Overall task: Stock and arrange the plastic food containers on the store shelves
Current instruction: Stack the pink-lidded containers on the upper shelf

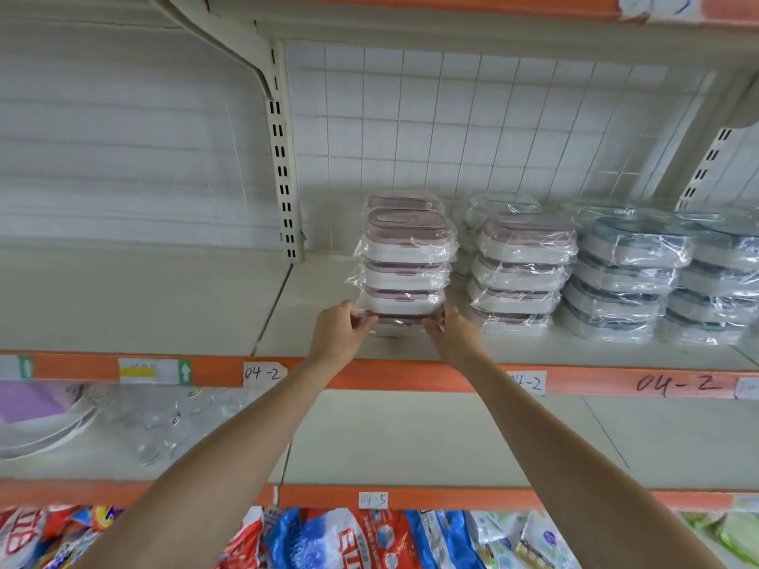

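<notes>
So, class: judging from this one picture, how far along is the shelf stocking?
Done: a second pink-lidded stack and grey-lidded stacks stand in a row on the shelf. In hand: the left hand and right hand grip the bottom of a pink-lidded stack at the row's left end. Left: the bare shelf space further left.

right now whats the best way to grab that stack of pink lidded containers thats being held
Grip the bottom container of the pink-lidded stack at its two short ends, coming from the front, as the left hand and right hand do. Four wrapped boxes sit loose, so the base must carry them.
</notes>
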Demonstrator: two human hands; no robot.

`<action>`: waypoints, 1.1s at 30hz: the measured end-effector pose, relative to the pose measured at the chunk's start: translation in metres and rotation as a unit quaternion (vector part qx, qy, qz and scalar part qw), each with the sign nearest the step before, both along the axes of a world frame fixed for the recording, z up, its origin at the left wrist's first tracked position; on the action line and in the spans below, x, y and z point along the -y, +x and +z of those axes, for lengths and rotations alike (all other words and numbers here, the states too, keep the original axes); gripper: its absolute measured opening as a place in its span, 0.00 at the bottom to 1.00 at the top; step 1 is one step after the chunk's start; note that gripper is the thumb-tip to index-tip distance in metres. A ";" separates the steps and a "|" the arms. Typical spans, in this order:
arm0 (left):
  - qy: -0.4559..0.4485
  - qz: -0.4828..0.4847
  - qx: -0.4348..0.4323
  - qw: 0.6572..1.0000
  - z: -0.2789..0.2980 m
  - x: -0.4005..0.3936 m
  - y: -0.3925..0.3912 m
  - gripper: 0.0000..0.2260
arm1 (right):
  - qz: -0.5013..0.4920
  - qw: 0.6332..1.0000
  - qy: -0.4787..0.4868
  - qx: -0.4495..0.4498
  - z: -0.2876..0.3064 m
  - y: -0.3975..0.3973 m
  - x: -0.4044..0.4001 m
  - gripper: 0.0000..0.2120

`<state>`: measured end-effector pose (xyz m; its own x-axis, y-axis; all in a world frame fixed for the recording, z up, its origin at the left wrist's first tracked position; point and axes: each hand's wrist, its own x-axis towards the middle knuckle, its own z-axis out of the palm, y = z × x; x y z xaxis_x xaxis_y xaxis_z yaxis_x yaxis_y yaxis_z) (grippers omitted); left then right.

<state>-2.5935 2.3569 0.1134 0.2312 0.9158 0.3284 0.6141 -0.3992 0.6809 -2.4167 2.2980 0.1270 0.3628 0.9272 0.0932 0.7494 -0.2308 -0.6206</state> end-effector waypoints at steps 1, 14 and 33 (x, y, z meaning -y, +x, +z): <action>0.015 0.009 -0.005 1.000 0.001 0.005 -0.003 0.15 | 0.027 0.999 -0.021 0.018 0.004 0.004 0.003 0.18; 0.107 0.048 0.065 0.991 0.019 0.092 0.082 0.09 | 0.105 0.993 0.001 0.047 0.014 0.145 0.083 0.17; -0.083 0.015 0.146 0.986 -0.008 0.045 0.190 0.18 | 0.001 0.994 0.045 -0.104 -0.009 0.192 0.049 0.15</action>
<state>-2.4030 2.3119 0.1050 0.1202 0.9677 0.2216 0.3925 -0.2513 0.8847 -2.2245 2.2486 0.1178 0.3802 0.9195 0.0999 0.6041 -0.1651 -0.7796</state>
